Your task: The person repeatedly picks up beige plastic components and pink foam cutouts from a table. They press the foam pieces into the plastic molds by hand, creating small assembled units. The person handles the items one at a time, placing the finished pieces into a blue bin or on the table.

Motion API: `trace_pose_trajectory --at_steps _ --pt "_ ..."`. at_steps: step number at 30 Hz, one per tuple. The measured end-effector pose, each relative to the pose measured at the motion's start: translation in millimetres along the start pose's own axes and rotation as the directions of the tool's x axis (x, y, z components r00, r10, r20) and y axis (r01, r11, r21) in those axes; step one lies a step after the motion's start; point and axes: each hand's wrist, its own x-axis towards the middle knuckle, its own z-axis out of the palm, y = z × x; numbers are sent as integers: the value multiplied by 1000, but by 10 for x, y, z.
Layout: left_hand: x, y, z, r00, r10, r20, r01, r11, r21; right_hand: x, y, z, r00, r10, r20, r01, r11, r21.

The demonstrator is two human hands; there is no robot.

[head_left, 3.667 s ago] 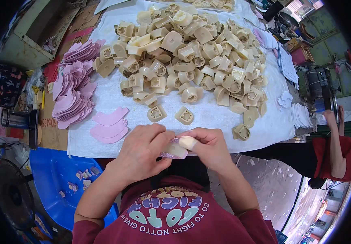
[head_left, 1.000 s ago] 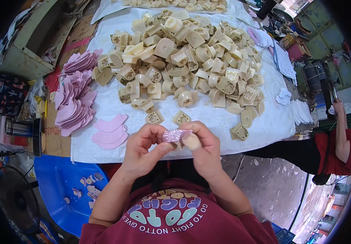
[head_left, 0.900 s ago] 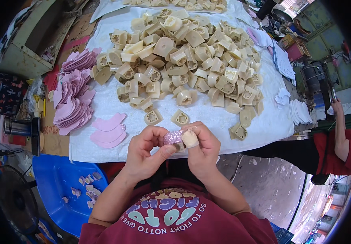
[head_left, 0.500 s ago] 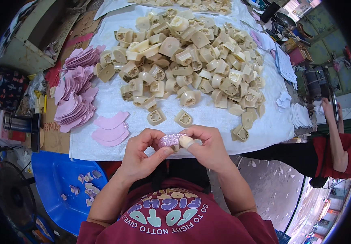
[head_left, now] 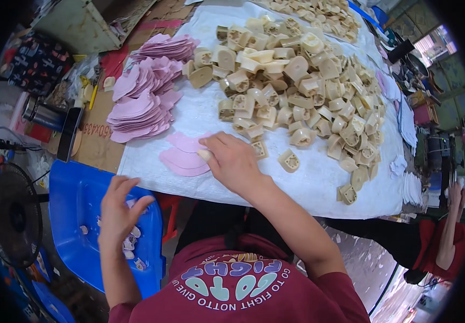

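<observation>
My right hand [head_left: 234,164] reaches across to the left side of the white cloth. Its thumb and fingertips close on the right end of a pink crescent-shaped cut piece [head_left: 186,142]; another pink piece [head_left: 181,162] lies just below. A pale finger cot covers one of its digits. Over the blue tub [head_left: 73,188] my left hand [head_left: 118,209] is open, thumb and fingers apart, holding nothing. Inside the tub, partly behind that hand, lie several glittery pink and beige pieces [head_left: 130,242]. Two beige molded shoe heels [head_left: 288,160] sit near my right hand, one partly hidden by it.
A large heap of beige heels [head_left: 302,81] covers the middle of the table. Stacked pink pieces [head_left: 143,116] stand at the left, beside a dark metal cylinder [head_left: 46,116]. A black fan [head_left: 11,215] is at far left. Another person [head_left: 442,245] works at the right.
My hands have parted: the glittery pink-covered heel they held has left them. The left hand moved left over the tub, the right to the pink pieces. The view has shifted left.
</observation>
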Motion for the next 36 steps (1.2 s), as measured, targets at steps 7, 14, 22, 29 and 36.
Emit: trace_pose_trajectory --at_steps 7,14,22,29,36 --pt "362 411 773 953 303 -16 -302 945 -127 206 115 222 984 148 103 -143 988 -48" --pt "365 303 854 897 399 -189 -407 913 -3 -165 -96 -530 916 336 -221 -238 896 375" --pt "280 990 1144 928 12 372 363 193 -911 -878 -153 -714 991 62 -116 -58 998 34" --pt "458 1227 1292 874 -164 457 447 -96 -889 -1081 419 -958 901 345 -263 -400 894 -199" --pt "603 1517 1458 807 -84 584 499 -432 -751 -972 -326 -796 979 164 -117 -111 922 370"
